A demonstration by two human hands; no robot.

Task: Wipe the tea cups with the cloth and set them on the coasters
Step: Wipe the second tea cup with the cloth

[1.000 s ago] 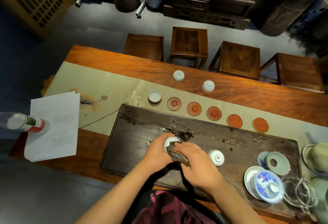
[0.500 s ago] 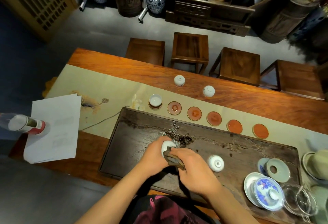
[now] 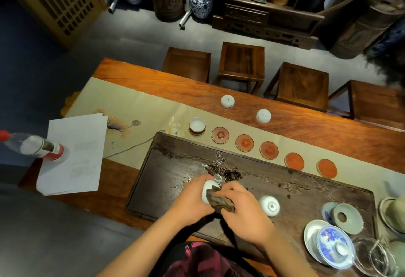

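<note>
Paper (image 3: 72, 156): lay under a bottle (image 3: 37, 148)
Gaiwan (image 3: 334, 247): stood right on the tray (image 3: 175, 167)
Stools (image 3: 241, 62): lined the table (image 3: 306, 132)

The white cup (image 3: 208, 190) in the left hand (image 3: 192, 200) shows only a sliver, the rest buried under both hands and the brown cloth (image 3: 223, 203). That cloth is mostly swallowed by the right hand (image 3: 243, 211), whose fingertips are tucked out of sight. At the left edge, the bottle (image 3: 37, 147) is smeared and its cap end cut by the frame. Print on the paper (image 3: 72, 156) is too faint to read. Near right, the glass pitcher (image 3: 377, 259) runs off the bottom edge, and the pale green vessel (image 3: 394, 213) is clipped by the right edge.
</note>
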